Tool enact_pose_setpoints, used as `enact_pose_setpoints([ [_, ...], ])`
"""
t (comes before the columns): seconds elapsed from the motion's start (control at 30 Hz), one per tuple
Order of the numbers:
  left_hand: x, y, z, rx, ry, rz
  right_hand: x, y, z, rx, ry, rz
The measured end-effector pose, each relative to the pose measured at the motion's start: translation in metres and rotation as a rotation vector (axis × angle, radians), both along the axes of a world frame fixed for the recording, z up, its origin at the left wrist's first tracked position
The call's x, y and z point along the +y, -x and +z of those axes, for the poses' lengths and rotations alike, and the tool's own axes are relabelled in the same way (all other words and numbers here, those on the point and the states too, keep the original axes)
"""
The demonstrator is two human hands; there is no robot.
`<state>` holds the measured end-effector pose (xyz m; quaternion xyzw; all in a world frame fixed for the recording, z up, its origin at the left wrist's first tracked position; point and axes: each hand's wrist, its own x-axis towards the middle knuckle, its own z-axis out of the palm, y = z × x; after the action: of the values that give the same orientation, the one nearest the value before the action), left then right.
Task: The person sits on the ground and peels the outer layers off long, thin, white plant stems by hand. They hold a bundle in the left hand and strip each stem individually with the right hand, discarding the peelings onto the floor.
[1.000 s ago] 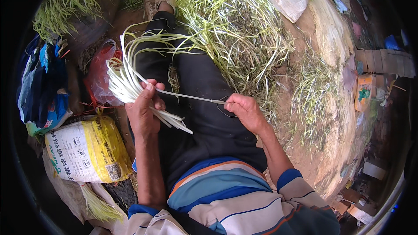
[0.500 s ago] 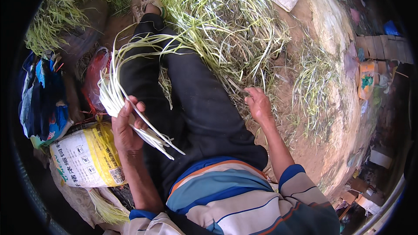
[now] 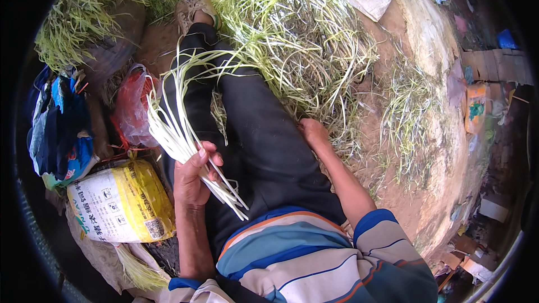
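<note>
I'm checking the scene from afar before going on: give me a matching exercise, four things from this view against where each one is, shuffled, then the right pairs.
Things:
1. bunch of pale stalks
2. yellow and white sack
3. red plastic bag
4. right hand

Places:
A. at the edge of the loose green pile, beside the dark trouser leg
B. on the ground by the left forearm
C. gripped in the left hand
D. past the sack, beside the blue bags

Pairs: 1-C, 2-B, 3-D, 4-A
</note>
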<state>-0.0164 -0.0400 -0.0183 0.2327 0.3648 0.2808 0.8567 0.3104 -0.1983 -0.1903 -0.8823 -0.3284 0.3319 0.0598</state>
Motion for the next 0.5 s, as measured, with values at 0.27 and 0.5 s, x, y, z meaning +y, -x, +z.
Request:
enact_pose_setpoints([
  [0.27, 0.008, -0.023, -0.002, -0.012, -0.087, -0.007, -0.014, -0.065, 0.121, 0.497, -0.975, -0.513],
  [0.5, 0.004, -0.035, -0.002, -0.137, -0.017, 0.025, 0.018, -0.080, 0.082, 0.054, -0.552, -0.455],
])
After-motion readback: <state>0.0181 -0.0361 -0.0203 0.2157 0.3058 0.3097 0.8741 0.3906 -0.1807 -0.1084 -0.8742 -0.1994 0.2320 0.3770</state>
